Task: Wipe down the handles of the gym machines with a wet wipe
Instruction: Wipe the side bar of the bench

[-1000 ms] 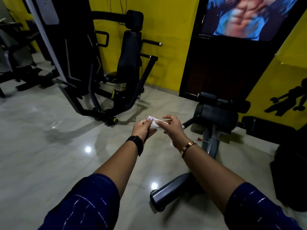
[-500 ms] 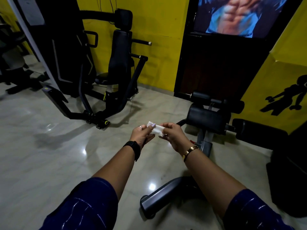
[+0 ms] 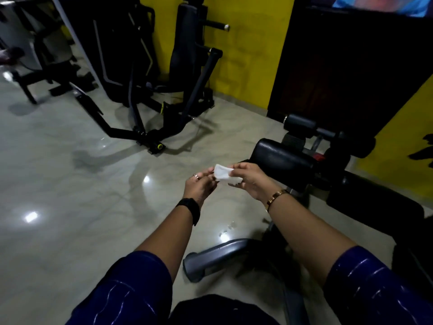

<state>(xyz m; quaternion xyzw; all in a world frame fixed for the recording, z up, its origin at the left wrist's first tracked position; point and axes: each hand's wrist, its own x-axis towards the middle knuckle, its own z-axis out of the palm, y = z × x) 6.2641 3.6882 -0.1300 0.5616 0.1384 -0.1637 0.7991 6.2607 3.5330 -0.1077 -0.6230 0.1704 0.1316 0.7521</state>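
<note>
White wet wipe (image 3: 223, 175) sits stretched between the hands; left hand (image 3: 199, 187) fingers pinch one edge, right hand (image 3: 250, 181) fingers clamp the other.

Dim indoor light, white glare spots on the glossy floor (image 3: 70, 195), soft overall blur, bowed wide-angle edges.

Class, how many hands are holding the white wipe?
2: the left hand pinches the left edge of the wet wipe; the right hand grips its right side. No other hands show.
</note>
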